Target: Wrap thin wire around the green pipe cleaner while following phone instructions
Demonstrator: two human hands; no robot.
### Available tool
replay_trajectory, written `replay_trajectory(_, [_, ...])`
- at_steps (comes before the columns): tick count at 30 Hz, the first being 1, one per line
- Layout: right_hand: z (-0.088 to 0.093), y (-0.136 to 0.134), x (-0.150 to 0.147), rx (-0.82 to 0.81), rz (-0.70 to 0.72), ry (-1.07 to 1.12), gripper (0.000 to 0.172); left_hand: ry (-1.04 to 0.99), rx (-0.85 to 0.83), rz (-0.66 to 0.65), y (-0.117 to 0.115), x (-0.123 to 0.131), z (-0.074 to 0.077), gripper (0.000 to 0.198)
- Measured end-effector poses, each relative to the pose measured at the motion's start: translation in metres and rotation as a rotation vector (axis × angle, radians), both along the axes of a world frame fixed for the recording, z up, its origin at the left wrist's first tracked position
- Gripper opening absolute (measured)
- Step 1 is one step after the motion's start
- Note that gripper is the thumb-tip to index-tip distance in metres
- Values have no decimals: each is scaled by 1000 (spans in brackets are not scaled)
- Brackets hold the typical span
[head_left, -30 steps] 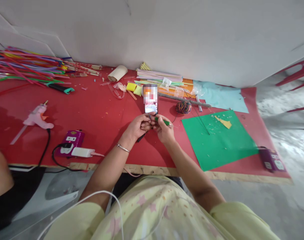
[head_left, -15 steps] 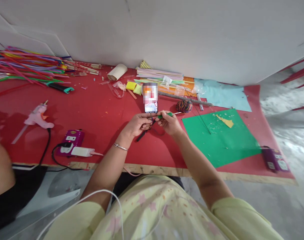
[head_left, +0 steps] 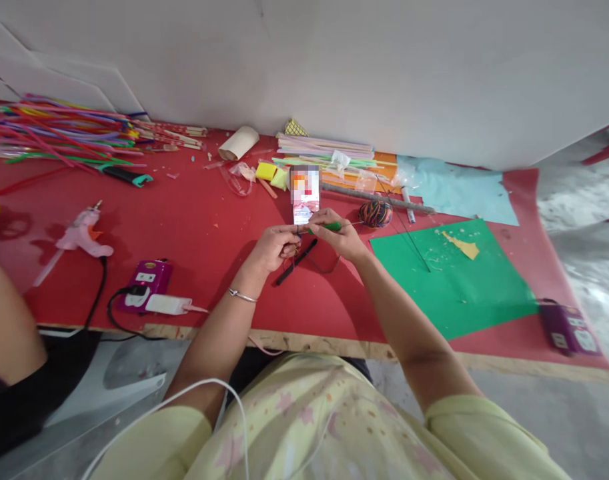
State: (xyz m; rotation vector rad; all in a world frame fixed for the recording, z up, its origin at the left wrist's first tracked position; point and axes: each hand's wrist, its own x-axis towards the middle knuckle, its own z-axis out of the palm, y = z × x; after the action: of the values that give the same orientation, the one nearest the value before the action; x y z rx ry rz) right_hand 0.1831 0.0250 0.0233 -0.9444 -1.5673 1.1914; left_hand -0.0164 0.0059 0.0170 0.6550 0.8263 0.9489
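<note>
My right hand (head_left: 341, 235) is closed round the green handle of a crochet hook (head_left: 329, 227); thin metal shows at both ends of the handle. My left hand (head_left: 277, 247) faces it, forefinger stretched toward the hook's left end, other fingers curled on dark yarn (head_left: 299, 237). Fingers partly hide the loops. Below the hands lies a black stick-like piece (head_left: 297, 262), beside a loose strand. A multicoloured yarn ball (head_left: 375, 214) sits right of my right hand. Just beyond my fingers a phone (head_left: 305, 200) shows a lit screen, partly blurred.
The red table (head_left: 224, 233) carries a pink glue gun (head_left: 81, 230), a purple power socket (head_left: 148, 279), and another socket (head_left: 567, 327) at right. A green sheet (head_left: 449, 287) lies right. Pipe cleaners (head_left: 59, 130) and a stick (head_left: 379, 195) lie farther back. Another person's arm (head_left: 9, 313) is at left.
My right hand has turned and shifted slightly, its fingers now lying over the hook's handle. My left hand stays nearly in place. A yellow object has appeared at the left edge.
</note>
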Motion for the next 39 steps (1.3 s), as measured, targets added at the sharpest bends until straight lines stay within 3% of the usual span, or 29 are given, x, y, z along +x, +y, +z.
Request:
replay_trajectory(8, [2,31,-28,-107,67,48,13,53,-47,151,6,-7,2,25])
replay_trajectory(13, [-4,45,-41,-281,114,30,20,88,-72,224,9,-7,2,24])
replay_trajectory(17, [1,35,-36,-252,85,52,22,70,-49,203,7,-6,3,26])
replay_trajectory(24, [4,1,-6,-182,22,29,24,59,29,15,-3,6,-2,29])
replay_trajectory(31, [-20,-20,-3,-376,-87,198,34,64,54,-33,-7,12,-3,33])
replay_trajectory(39, [-37,-21,-12,-550,-42,508,37,54,127,-49,-5,12,-10,37])
